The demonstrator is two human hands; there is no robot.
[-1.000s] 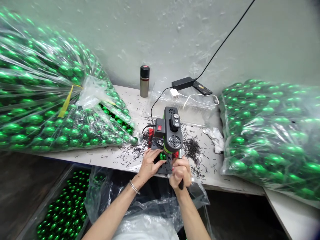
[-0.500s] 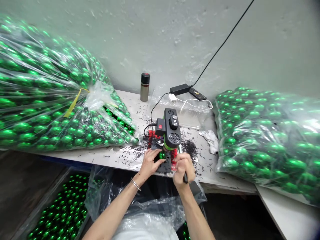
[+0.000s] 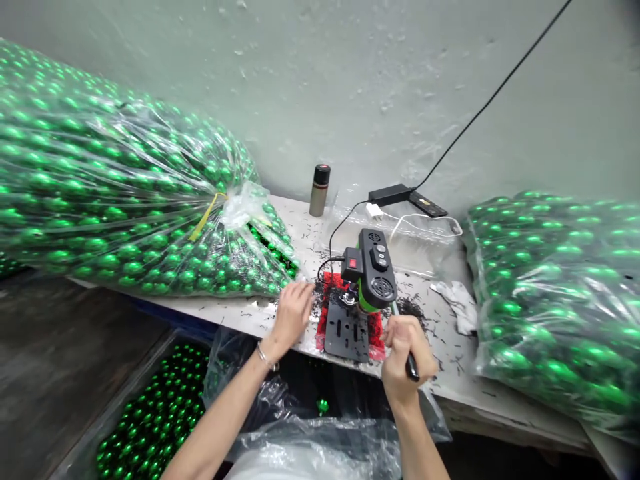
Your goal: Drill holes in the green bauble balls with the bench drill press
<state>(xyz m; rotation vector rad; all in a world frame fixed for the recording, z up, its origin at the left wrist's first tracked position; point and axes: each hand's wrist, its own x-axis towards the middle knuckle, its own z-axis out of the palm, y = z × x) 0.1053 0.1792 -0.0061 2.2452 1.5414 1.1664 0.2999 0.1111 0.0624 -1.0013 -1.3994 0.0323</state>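
Observation:
A small black machine (image 3: 377,270) with a red switch and a green band stands over a slotted black base plate (image 3: 347,331). My right hand (image 3: 409,350) is wrapped round the black-ended lever (image 3: 412,368) at the machine's right side. Left of the plate, my left hand (image 3: 294,312) is over the table by the mouth of the big bag; its fingers are bent close together, and what they hold, if anything, is hidden. Below the table edge, a shiny green ball (image 3: 323,405) shows above the clear plastic. No ball shows on the plate.
Large clear bags of green balls (image 3: 165,207), (image 3: 555,300) flank the machine. Behind it are a bottle (image 3: 319,191), a power adapter (image 3: 389,195), a phone (image 3: 427,205) and cables. A white cloth (image 3: 457,305) lies right. A bin of green balls (image 3: 155,413) is below left.
My left hand has moved left, off the plate. The green ball has left the plate, and one now shows below the table edge. The view has shifted left; my right hand still grips the lever.

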